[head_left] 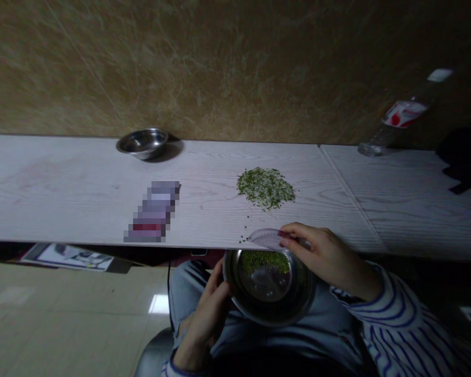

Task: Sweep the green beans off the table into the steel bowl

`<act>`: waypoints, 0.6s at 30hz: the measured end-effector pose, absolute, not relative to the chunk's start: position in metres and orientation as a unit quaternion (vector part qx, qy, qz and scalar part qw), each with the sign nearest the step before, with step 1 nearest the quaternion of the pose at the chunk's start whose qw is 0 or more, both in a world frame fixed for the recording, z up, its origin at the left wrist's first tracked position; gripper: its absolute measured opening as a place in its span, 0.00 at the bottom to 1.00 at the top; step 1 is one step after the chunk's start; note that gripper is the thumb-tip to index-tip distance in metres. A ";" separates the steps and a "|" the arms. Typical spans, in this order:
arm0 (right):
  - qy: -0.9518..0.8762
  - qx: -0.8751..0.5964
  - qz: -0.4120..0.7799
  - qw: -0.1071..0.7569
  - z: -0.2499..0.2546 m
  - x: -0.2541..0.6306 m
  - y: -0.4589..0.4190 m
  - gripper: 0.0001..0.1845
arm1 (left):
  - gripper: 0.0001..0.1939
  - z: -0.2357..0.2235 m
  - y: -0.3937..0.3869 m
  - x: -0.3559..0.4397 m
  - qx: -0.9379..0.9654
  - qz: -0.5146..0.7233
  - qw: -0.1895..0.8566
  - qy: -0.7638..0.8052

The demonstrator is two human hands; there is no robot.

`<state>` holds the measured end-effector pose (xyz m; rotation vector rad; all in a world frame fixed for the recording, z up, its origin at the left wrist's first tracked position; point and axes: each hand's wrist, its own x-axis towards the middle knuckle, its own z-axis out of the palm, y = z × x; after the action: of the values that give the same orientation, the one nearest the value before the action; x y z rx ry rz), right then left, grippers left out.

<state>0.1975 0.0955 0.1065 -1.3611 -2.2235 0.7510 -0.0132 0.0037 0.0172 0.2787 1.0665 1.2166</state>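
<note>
My left hand grips the left rim of a steel bowl, held over my lap just under the shelf's front edge. Small green beans lie in the far part of the bowl. Between the thumb and fingers of my right hand is a clear plastic protractor, its blade down on the shelf at the edge above the bowl. A few loose beans sit beside its left end. Farther back, a spread patch of green beans covers the white wood-grain surface.
The white shelf runs along a brown marbled wall. A second steel bowl stands at the back left, with a blurred-out flat object in front of it. A plastic bottle and a dark item are at the right.
</note>
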 end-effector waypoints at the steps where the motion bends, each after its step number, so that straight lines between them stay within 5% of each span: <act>1: -0.798 -0.495 0.266 0.220 0.106 0.197 0.097 0.09 | 0.30 0.018 0.004 -0.014 0.123 0.541 0.683 0.475; 18: -0.828 -0.470 0.251 0.174 0.109 0.162 0.109 0.11 | 0.39 0.021 0.000 -0.032 0.112 0.539 0.646 0.529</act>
<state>0.1621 0.1089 0.1094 -1.3327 -2.3481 0.7119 -0.0315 0.0000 0.0214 0.2559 1.2040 1.2264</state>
